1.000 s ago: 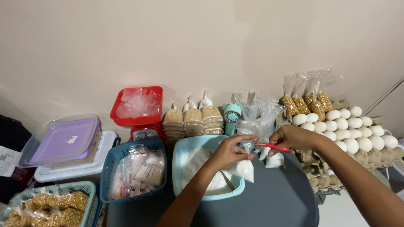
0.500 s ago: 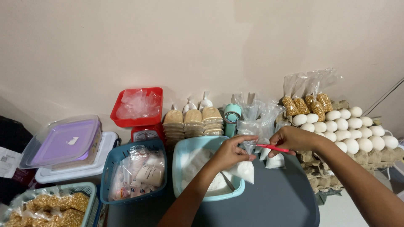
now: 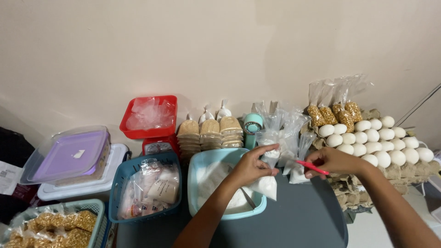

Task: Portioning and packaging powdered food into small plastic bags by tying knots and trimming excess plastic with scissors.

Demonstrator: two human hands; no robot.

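clear powder bag [image 3: 268,183] beside light-blue tub [image 3: 195,193].

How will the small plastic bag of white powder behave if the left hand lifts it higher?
The small plastic bag would probably sag, since its filled bottom hangs below the left hand, which pinches its neck. It looks floppy: the thin clear film is creased. The top seems untied, so tilting it may spill powder. The right hand holds a red strip beside it.
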